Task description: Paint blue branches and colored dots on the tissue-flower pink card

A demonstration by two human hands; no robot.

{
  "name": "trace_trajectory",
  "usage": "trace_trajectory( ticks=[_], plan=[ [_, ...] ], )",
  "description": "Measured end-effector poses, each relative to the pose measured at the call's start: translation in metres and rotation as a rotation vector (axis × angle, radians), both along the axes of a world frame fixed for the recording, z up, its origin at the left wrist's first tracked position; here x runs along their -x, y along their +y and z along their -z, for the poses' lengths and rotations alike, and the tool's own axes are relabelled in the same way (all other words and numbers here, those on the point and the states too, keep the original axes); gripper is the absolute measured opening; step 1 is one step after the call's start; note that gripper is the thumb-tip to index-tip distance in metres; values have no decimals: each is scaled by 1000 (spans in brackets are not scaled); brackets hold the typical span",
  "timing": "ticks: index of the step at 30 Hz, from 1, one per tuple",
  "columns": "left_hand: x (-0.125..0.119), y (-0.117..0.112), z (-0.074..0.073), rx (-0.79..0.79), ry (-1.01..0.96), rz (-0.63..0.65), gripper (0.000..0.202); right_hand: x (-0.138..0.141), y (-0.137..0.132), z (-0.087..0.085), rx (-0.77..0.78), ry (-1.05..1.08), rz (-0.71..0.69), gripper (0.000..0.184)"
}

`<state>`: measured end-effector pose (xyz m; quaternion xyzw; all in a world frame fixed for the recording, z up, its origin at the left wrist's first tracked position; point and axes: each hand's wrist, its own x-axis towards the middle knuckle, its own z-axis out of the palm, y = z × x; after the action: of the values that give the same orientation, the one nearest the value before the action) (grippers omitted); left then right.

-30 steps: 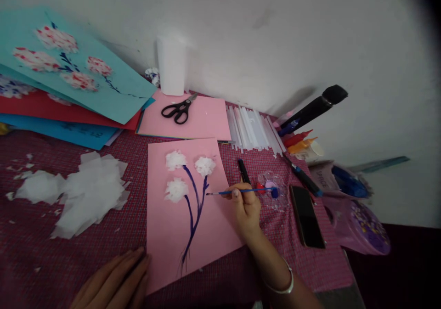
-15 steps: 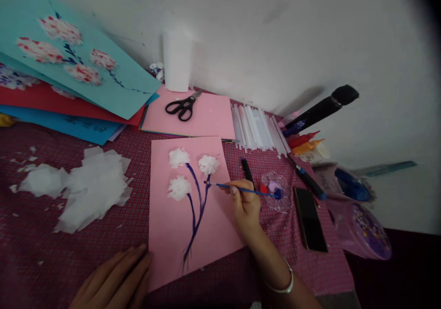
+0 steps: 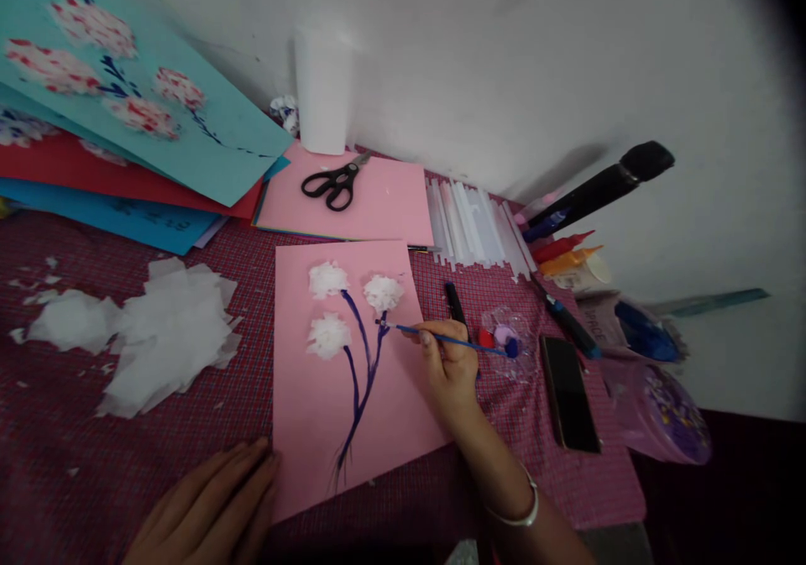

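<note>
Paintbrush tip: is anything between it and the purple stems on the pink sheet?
Nothing visible. The paintbrush in the right hand has its tip at the purple stems; the left hand rests beside the pink sheet.

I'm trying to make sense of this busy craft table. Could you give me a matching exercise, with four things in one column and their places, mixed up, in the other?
Things:
1. scissors
2. phone
3. brush
4. tissue pile

Places:
A. in the right hand
B. left of the flower sheet
C. on the plain pink sheet
D. right of the palette

Pairs: 1-C, 2-D, 3-A, 4-B
</note>
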<state>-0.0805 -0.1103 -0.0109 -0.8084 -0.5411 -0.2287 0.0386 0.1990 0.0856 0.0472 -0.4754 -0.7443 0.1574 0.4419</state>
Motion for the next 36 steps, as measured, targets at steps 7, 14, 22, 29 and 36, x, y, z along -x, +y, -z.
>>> trace_trajectory(
  ticks=[7,14,22,29,36],
  plan=[
    [-3,0,-1,2,-26,-36,47,0,2,0,15,-25,-3,16],
    [-2,1,-1,3,-42,-18,45,0,1,-1,24,-59,-4,17],
    [-1,-1,-2,1,-14,-14,44,0,1,-3,3,-76,-13,19],
    [-1,-1,2,5,-23,-30,44,-3,-1,-3,-23,-30,10,19],
    [-1,-1,3,-13,-6,-20,44,-5,-1,-2,-10,0,26,20]
  ],
)
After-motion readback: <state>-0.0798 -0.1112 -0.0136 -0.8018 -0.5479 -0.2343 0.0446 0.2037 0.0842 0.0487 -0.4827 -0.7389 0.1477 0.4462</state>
